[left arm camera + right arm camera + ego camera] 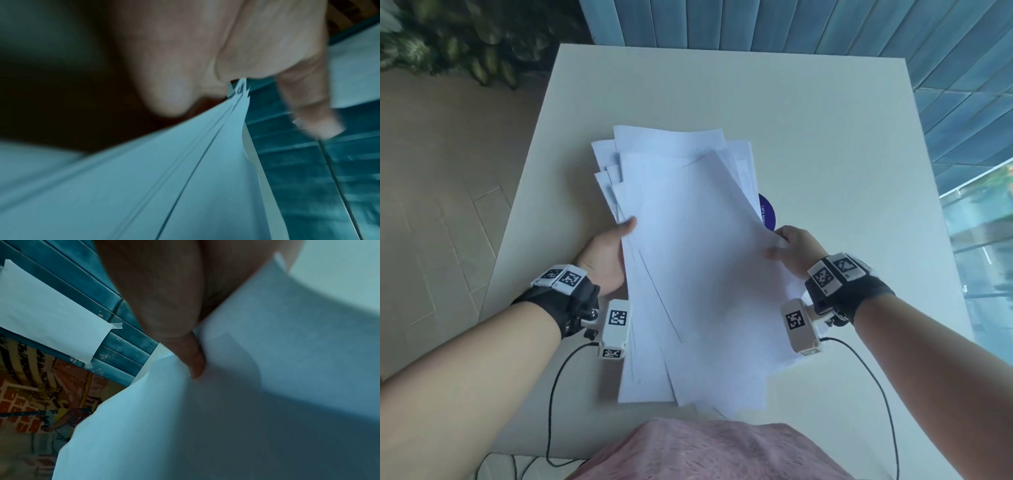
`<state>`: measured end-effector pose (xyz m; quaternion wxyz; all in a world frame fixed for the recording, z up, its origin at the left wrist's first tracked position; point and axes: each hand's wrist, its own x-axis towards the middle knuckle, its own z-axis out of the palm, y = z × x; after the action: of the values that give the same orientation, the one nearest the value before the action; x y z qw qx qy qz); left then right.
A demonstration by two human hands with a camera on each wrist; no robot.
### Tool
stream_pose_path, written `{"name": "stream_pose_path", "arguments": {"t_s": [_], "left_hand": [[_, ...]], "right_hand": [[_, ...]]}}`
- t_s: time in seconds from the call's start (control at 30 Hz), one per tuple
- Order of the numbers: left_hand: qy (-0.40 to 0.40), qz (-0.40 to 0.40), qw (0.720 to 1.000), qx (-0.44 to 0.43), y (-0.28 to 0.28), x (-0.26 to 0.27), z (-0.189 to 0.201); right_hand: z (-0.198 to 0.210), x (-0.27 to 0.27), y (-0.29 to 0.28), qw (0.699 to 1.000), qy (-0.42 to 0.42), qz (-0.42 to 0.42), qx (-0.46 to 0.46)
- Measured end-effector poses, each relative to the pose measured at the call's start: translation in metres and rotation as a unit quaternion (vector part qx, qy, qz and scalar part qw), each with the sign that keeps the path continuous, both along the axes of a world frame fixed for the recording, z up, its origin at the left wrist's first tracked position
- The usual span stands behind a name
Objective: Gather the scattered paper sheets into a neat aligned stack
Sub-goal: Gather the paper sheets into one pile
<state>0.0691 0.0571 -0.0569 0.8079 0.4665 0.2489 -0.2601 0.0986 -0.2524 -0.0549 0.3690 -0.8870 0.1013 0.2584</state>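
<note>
A loose bundle of white paper sheets (688,260) is lifted over the white table (825,144), its edges fanned and uneven at the far and near ends. My left hand (607,253) grips the bundle's left edge, thumb on top. My right hand (791,251) pinches the right edge, thumb on the top sheet. In the left wrist view the sheets (144,186) run between thumb and fingers (316,113). In the right wrist view my thumb (185,345) presses on the paper (246,402).
A dark purple round thing with white print (768,210) lies on the table, partly hidden under the sheets' right side. A blue slatted wall (825,24) stands behind the table, and plants (465,37) at the far left. Cables hang from both wrists.
</note>
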Motion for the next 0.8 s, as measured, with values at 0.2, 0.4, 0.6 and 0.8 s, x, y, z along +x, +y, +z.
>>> {"name": "stream_pose_path", "arguments": {"t_s": [0.2, 0.4, 0.6, 0.8], "left_hand": [[-0.030, -0.109, 0.932, 0.345, -0.019, 0.009, -0.006], [-0.062, -0.086, 0.929, 0.355, -0.020, 0.008, -0.006], [-0.076, -0.047, 0.966, 0.243, -0.005, 0.004, 0.007], [-0.151, -0.020, 0.955, 0.254, 0.004, 0.017, 0.023]], "right_hand": [[-0.001, 0.003, 0.012, 0.999, -0.040, 0.001, -0.017], [-0.003, 0.003, 0.011, 0.995, -0.072, -0.003, -0.066], [0.006, 0.013, 0.012, 0.998, -0.044, -0.048, 0.025], [0.043, 0.033, 0.017, 0.988, 0.034, 0.012, 0.152]]}}
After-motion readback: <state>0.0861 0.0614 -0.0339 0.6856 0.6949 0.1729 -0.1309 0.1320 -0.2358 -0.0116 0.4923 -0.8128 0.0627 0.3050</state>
